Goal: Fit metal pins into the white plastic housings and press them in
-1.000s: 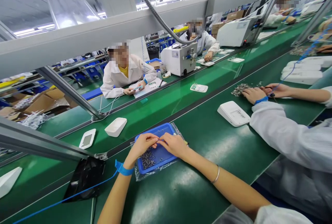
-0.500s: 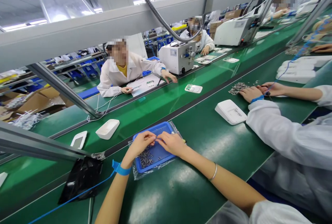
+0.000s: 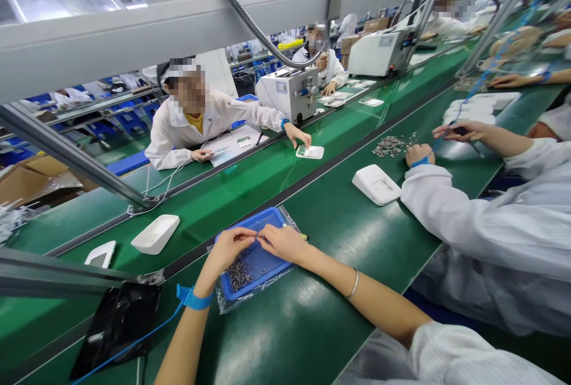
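Over a blue tray (image 3: 271, 265), my left hand (image 3: 228, 249) and my right hand (image 3: 284, 244) meet with fingertips pinched together. Whatever lies between the fingers is too small to make out. Inside the tray, below my left hand, is a heap of small metal pieces like screws (image 3: 241, 273), with a few scattered beside it. A clear plastic bag (image 3: 225, 303) lies under the tray. My left wrist wears a blue strap (image 3: 195, 298) with a cord.
White housings (image 3: 155, 234) and a white device (image 3: 100, 254) lie on the green belt to the left. A white housing (image 3: 377, 185) stands to the right, near a co-worker's sleeve and a heap of small parts (image 3: 390, 146). Black plastic (image 3: 118, 319) lies lower left. A metal frame crosses above.
The view has shifted, so most things sit further left. My hands stay pinched together over the tray. The co-worker opposite now touches the white board piece on the belt; the right-hand co-worker's hands have separated.
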A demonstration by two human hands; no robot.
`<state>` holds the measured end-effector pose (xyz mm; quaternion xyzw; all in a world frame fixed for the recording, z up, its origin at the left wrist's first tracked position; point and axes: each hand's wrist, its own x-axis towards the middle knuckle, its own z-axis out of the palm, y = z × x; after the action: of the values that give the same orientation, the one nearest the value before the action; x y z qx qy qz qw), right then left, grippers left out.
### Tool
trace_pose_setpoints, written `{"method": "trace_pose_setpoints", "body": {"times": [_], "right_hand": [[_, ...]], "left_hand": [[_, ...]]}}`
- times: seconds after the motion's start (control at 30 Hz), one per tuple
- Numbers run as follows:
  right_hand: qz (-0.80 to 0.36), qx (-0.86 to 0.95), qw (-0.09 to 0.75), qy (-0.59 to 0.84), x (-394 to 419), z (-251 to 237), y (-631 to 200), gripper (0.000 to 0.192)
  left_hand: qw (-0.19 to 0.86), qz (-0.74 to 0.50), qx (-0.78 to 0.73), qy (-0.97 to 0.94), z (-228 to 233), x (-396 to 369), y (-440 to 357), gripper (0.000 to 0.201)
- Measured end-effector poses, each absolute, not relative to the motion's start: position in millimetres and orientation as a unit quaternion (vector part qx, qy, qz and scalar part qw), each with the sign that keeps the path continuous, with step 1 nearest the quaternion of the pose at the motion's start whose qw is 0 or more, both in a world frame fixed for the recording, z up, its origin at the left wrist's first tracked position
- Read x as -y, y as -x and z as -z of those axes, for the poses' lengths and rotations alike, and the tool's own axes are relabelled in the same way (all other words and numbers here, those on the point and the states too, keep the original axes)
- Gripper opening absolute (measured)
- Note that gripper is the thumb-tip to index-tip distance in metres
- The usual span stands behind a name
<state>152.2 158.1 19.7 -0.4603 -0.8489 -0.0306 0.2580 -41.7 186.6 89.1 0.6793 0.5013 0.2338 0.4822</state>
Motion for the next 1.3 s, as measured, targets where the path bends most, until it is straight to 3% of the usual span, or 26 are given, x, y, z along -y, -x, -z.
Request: {"method": "trace_pose_setpoints", "body": {"times": [0.17,0.37,0.6,0.8,1.3], "right_hand": [[0.023,0.851,0.242,0.465,-157.2,-24.2,-152.7,0.032],[0.022,0.849,0.23,0.475,-157.6,-26.0,-150.4,0.038],[0.038,0.85,0.22,0.477,-161.3,-20.1,-150.2,0.038],[0.036,0.852,0.214,0.476,-161.0,-20.2,-148.6,0.039],[0.021,0.869,0.202,0.45,-159.5,-27.0,-150.9,0.039]], "left_hand": [[0.469,-0.225,-0.509,-0.685,-94.2,-184.9,40.4,0.036],[0.475,-0.204,-0.519,-0.681,-90.8,-185.8,42.7,0.055],[0.461,-0.179,-0.538,-0.683,-93.5,-189.8,49.4,0.062],[0.416,-0.138,-0.553,-0.709,-94.0,-193.1,54.0,0.059],[0.419,-0.191,-0.564,-0.686,-88.3,-189.3,51.0,0.048]]}}
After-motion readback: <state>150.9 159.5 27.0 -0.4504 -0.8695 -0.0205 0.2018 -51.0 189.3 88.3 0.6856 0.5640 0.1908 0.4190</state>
